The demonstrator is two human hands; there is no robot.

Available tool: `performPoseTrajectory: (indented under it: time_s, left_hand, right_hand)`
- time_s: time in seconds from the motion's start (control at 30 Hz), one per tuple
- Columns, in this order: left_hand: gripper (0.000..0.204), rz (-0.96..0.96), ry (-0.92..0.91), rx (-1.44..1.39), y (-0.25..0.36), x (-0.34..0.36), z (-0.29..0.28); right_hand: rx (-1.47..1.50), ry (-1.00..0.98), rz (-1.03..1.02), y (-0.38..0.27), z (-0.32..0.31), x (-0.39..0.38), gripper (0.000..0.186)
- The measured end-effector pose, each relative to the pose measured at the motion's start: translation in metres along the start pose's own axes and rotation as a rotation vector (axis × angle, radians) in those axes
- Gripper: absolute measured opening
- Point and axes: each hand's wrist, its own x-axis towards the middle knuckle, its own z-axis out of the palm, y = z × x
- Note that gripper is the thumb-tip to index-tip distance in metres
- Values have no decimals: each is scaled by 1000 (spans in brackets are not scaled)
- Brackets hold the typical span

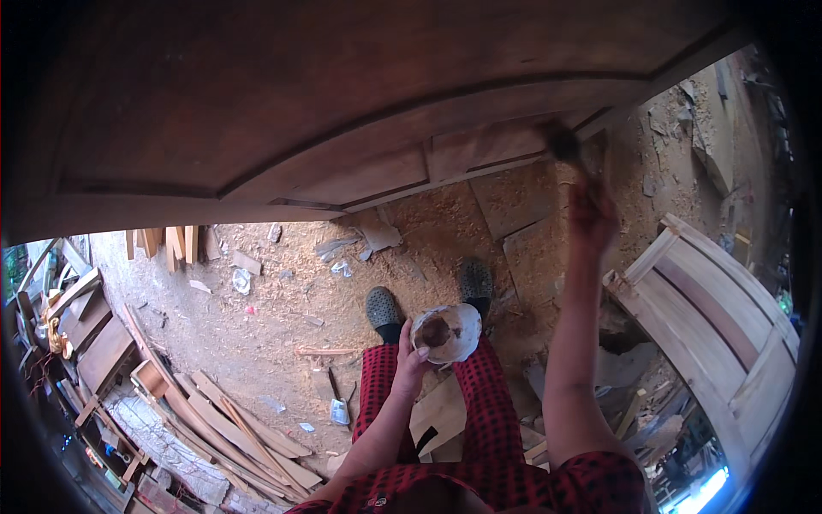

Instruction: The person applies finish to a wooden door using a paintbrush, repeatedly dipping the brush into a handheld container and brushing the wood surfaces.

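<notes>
My left hand (413,364) grips the rim of a pale, crusted bowl (462,338) with brown stuff inside, held low over my legs. Up at the right, my right hand (592,214) is closed on the handle of a dark brush (561,141), blurred by motion. The brush head is at the lower right part of a large brown wooden door (360,77) with recessed panels, which fills the upper view; I cannot tell whether it touches the wood.
Wood shavings and scraps cover the ground (257,317) around my feet. Stacked boards and offcuts (103,343) line the left. Upright wooden strips (175,244) stand behind the door. An unpainted panelled piece (711,317) leans at the right, among more debris.
</notes>
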Motion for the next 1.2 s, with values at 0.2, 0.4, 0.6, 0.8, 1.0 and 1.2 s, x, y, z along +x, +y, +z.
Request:
performPoseTrajectory:
  time_s: [0.2, 0.4, 0.6, 0.8, 1.0, 1.2]
  left_hand:
    - [105, -29, -40, 42, 0, 9, 10]
    - [104, -69, -78, 68, -2, 16, 24]
    - [104, -91, -104, 61, 2, 17, 29]
    - [99, -30, -104, 40, 5, 23, 17]
    - [97, -33, -86, 31, 12, 22, 22]
    - [95, -39, -105, 77, 14, 25, 19]
  right_hand:
    - [164, -241, -127, -29, 1, 10, 25]
    - [90, 408, -25, 31, -155, 51, 26]
    - [-209, 615, -28, 15, -161, 71, 22]
    - [-265, 227, -292, -49, -60, 78, 17]
    - [44, -71, -356, -92, 5, 31, 21]
    - [230, 522, -147, -14, -145, 82, 28]
